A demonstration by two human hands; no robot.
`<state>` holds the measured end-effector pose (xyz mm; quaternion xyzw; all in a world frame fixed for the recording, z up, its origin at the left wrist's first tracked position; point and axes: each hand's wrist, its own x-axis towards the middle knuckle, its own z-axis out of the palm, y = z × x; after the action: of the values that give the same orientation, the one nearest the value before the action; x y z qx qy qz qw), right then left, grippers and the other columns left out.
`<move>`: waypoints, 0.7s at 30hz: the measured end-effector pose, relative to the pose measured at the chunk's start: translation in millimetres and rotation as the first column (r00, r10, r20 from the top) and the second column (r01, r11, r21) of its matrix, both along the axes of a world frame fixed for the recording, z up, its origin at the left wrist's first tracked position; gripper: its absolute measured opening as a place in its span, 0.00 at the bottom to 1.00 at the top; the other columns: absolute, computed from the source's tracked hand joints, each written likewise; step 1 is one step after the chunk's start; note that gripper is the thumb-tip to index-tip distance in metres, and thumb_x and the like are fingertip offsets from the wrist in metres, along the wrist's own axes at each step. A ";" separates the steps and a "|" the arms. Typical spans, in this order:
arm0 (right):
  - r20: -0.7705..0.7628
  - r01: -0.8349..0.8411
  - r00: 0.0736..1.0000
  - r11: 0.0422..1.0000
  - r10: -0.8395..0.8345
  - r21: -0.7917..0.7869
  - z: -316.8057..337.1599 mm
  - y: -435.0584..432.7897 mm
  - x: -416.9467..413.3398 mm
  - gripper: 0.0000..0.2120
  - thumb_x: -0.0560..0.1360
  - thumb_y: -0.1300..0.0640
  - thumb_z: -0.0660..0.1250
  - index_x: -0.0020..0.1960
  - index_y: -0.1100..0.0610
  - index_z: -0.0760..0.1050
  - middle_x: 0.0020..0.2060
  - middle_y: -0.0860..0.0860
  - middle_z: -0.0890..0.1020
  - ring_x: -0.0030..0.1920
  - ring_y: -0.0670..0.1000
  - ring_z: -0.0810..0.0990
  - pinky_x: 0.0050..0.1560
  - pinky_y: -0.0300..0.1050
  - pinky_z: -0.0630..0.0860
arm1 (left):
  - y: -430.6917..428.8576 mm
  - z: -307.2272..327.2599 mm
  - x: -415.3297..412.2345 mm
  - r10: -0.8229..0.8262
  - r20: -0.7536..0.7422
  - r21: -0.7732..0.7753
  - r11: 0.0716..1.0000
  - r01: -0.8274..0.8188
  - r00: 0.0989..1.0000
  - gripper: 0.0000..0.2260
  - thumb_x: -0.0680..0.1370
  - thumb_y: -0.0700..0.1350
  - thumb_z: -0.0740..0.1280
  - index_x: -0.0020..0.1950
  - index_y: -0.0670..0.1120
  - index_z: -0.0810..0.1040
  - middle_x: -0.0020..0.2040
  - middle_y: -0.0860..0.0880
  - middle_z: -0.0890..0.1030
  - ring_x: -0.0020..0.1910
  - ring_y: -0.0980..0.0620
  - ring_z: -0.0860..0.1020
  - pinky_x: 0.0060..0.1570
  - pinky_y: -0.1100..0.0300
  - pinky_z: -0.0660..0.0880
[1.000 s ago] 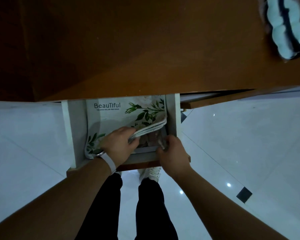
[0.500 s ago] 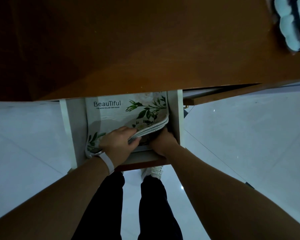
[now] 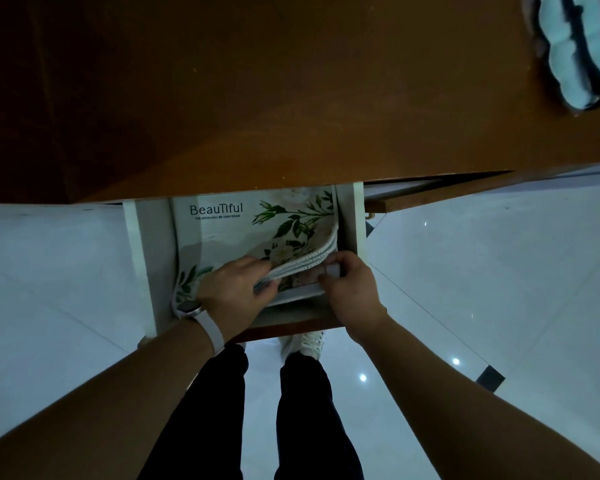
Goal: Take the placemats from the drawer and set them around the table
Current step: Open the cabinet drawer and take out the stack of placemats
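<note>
Lying in the open drawer (image 3: 141,258), the placemats (image 3: 229,233) are partly hidden under the tabletop (image 3: 291,98). Their lifted near edge is gripped by the left hand (image 3: 234,292). The right hand (image 3: 352,289), buried under the stack half a second ago, is now seen pinching a small pale object (image 3: 331,270), hard to identify.

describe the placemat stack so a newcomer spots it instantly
Start at the brown wooden table; a white drawer is pulled out from under its near edge. The placemats lie inside, the left hand lifting their corner. Only they carry green leaves and the word "BeauTiful".
</note>
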<state>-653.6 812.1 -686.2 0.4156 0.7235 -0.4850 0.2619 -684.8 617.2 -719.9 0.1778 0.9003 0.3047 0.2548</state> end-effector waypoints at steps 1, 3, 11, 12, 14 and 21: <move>-0.018 0.026 0.999 1.000 -0.027 -0.014 2.7 -0.2 0.2 0.08 0.75 0.62 0.68 0.50 0.50 0.76 0.44 0.47 0.81 0.45 0.46 0.79 0.44 0.41 0.78 | -1.5 0.4 2.4 -0.027 -0.018 -0.005 1.000 0.027 0.999 0.17 0.75 0.56 0.60 0.51 0.48 0.82 0.43 0.49 0.80 0.39 0.47 0.79 0.35 0.58 0.76; -0.066 0.101 0.992 0.994 -0.104 -0.049 6.7 -4.0 0.0 0.09 0.75 0.62 0.70 0.51 0.51 0.76 0.44 0.47 0.82 0.44 0.47 0.82 0.44 0.42 0.82 | -4.4 -0.5 8.4 -0.051 -0.051 -0.028 0.998 0.050 0.997 0.18 0.75 0.57 0.61 0.56 0.49 0.82 0.50 0.50 0.82 0.45 0.49 0.80 0.42 0.63 0.74; -0.167 0.239 0.945 0.941 -0.282 -0.239 19.1 -25.9 -9.7 0.20 0.76 0.63 0.70 0.64 0.53 0.68 0.52 0.51 0.81 0.51 0.46 0.83 0.51 0.48 0.83 | -3.2 -3.6 10.2 -0.100 -0.078 -0.083 0.992 0.094 0.992 0.23 0.72 0.53 0.64 0.66 0.49 0.76 0.55 0.48 0.80 0.48 0.46 0.79 0.42 0.58 0.78; -0.140 0.275 0.934 0.912 -0.328 -0.303 21.2 -24.5 -11.6 0.19 0.77 0.62 0.67 0.65 0.53 0.68 0.53 0.52 0.81 0.52 0.49 0.83 0.52 0.51 0.83 | -2.7 -2.3 8.6 -0.087 -0.073 -0.076 0.994 0.081 0.994 0.23 0.72 0.51 0.63 0.66 0.49 0.76 0.55 0.49 0.81 0.48 0.46 0.79 0.41 0.59 0.77; -0.077 0.328 0.920 0.862 -0.384 -0.387 23.9 -18.9 -16.1 0.16 0.79 0.58 0.64 0.66 0.53 0.68 0.54 0.53 0.81 0.55 0.53 0.83 0.53 0.56 0.82 | -0.7 0.3 7.7 -0.045 -0.066 -0.059 0.997 0.041 0.997 0.22 0.72 0.51 0.61 0.65 0.49 0.78 0.54 0.49 0.81 0.47 0.47 0.79 0.42 0.62 0.74; 0.263 0.396 0.915 0.802 -0.305 -0.447 7.9 -1.1 -40.5 0.15 0.77 0.56 0.68 0.62 0.60 0.74 0.53 0.59 0.84 0.52 0.58 0.85 0.52 0.58 0.82 | 0.5 0.7 19.6 0.056 -0.060 0.011 0.998 -0.055 0.997 0.17 0.72 0.49 0.65 0.58 0.47 0.82 0.50 0.49 0.83 0.44 0.48 0.80 0.41 0.61 0.76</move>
<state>-694.1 811.0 -678.3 0.5036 0.4602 -0.6537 0.3275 -665.2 617.7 -719.2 0.1629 0.9108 0.3103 0.2182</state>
